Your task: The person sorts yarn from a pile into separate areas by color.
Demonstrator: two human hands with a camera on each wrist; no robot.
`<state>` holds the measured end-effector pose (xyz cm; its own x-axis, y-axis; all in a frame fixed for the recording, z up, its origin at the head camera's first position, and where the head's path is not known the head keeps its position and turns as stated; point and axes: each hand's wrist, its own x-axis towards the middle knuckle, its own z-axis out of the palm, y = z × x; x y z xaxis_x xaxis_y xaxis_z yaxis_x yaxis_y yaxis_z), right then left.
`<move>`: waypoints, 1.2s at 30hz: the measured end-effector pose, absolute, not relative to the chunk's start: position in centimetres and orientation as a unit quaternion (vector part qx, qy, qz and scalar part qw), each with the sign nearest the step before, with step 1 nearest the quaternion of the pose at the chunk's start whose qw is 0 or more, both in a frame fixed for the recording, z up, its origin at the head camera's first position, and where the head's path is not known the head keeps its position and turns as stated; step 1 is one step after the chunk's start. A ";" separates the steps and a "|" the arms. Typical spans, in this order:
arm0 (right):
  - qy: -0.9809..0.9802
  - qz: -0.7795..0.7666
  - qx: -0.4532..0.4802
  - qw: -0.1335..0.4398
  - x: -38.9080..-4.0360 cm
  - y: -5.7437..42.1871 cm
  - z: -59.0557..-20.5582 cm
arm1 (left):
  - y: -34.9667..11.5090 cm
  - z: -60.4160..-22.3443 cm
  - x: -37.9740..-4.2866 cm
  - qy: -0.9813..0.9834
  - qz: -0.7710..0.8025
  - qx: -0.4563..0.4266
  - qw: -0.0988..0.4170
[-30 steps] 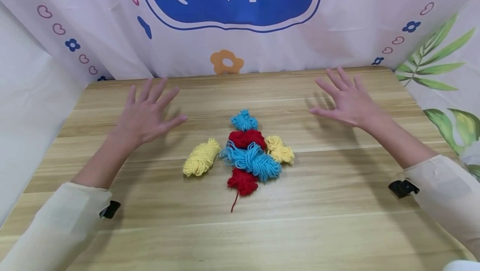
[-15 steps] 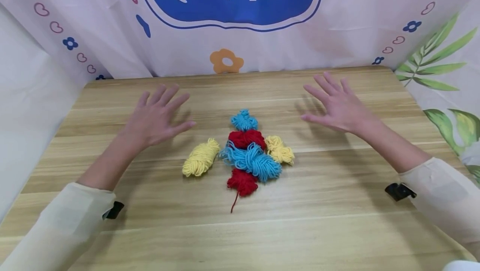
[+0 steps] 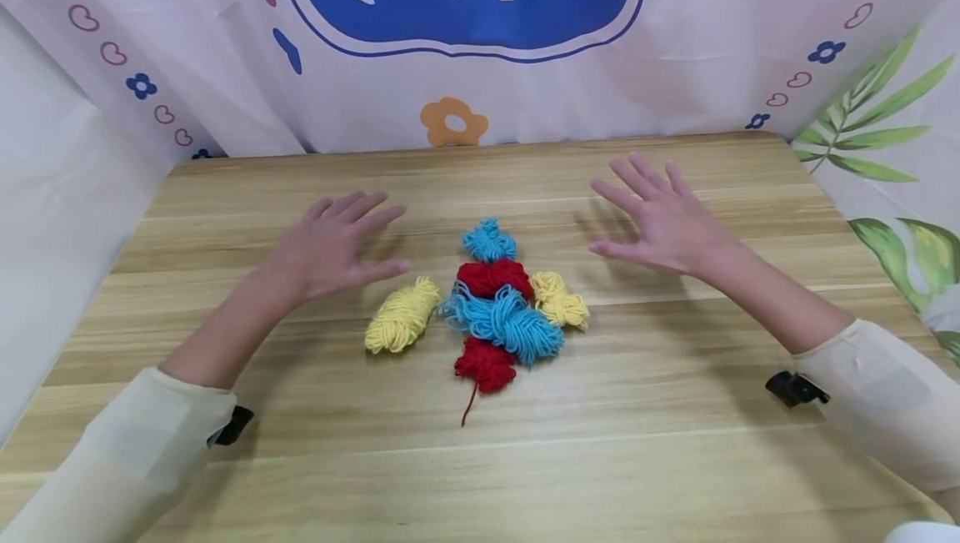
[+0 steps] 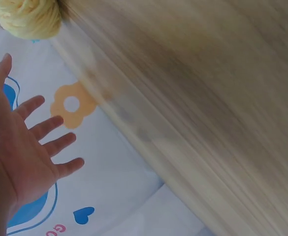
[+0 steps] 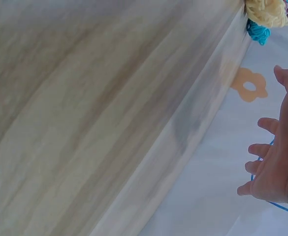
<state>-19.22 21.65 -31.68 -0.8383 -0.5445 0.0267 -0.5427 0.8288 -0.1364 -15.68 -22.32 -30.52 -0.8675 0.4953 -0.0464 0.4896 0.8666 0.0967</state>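
Note:
Several small skeins of yarn lie in a loose cluster at the table's middle. A larger blue skein (image 3: 510, 322) overlaps a dark red skein (image 3: 493, 278) behind it. Beyond these is a smaller blue skein (image 3: 489, 241); in front, a small red skein (image 3: 486, 365) trails a loose strand. One yellow skein (image 3: 402, 316) sits apart on the left, another yellow skein (image 3: 559, 301) on the right. My left hand (image 3: 330, 249), fingers spread and holding nothing, hovers just behind the left yellow skein. My right hand (image 3: 663, 226) hovers with spread fingers, farther off to the right.
The wooden table (image 3: 480, 476) ends at a white cloth backdrop (image 3: 360, 101) with a blue sign and printed flowers. Black wrist cameras, such as the right one (image 3: 797, 389), stick out under the sleeves.
Both hands have moved inward over the table, the left toward the left yellow skein and the right toward the cluster. The skeins have stayed where they were.

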 end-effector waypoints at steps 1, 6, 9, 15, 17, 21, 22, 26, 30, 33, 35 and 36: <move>0.956 -0.068 -0.286 0.006 -19.2 21.6 -31.7 | -22.2 -30.5 -15.7 0.964 0.043 0.260 0.040; 0.954 -0.065 -0.293 0.006 -18.9 21.1 -31.9 | -21.6 -30.5 -15.6 0.957 0.046 0.282 0.053; 0.953 -0.061 -0.298 0.002 -18.7 20.8 -32.0 | -21.4 -30.5 -15.5 0.955 0.042 0.289 0.057; 0.950 -0.035 -0.309 -0.018 -18.5 20.5 -32.1 | -21.0 -30.5 -15.1 0.951 0.035 0.301 0.057; 0.949 -0.029 -0.312 -0.025 -18.5 20.4 -32.2 | -20.8 -30.5 -15.0 0.950 0.033 0.306 0.056; 0.947 -0.020 -0.319 -0.033 -18.3 20.1 -32.2 | -20.5 -30.4 -14.8 0.947 0.035 0.312 0.062; 0.946 -0.018 -0.321 -0.036 -18.3 20.0 -32.2 | -20.4 -30.4 -14.8 0.947 0.036 0.314 0.065; 0.941 -0.015 -0.335 -0.049 -18.2 19.8 -32.3 | -20.3 -30.5 -14.7 0.942 0.035 0.326 0.072; 0.935 -0.022 -0.348 -0.065 -18.2 19.6 -32.5 | -20.3 -30.7 -14.6 0.935 0.045 0.343 0.074; 0.932 -0.035 -0.353 -0.074 -18.2 19.5 -32.4 | -20.4 -30.7 -14.6 0.928 0.071 0.355 0.091; 0.930 -0.044 -0.356 -0.079 -18.2 19.4 -32.4 | -20.4 -30.7 -14.6 0.923 0.090 0.357 0.111; 0.930 -0.047 -0.357 -0.080 -18.2 19.3 -32.3 | -20.4 -30.7 -14.6 0.921 0.099 0.357 0.122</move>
<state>-18.19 19.32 -32.34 -0.7327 -0.6557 0.1821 -0.6707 0.7411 -0.0301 -14.57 -20.37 -30.69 -0.7156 0.6812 -0.1544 0.6330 0.7260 0.2688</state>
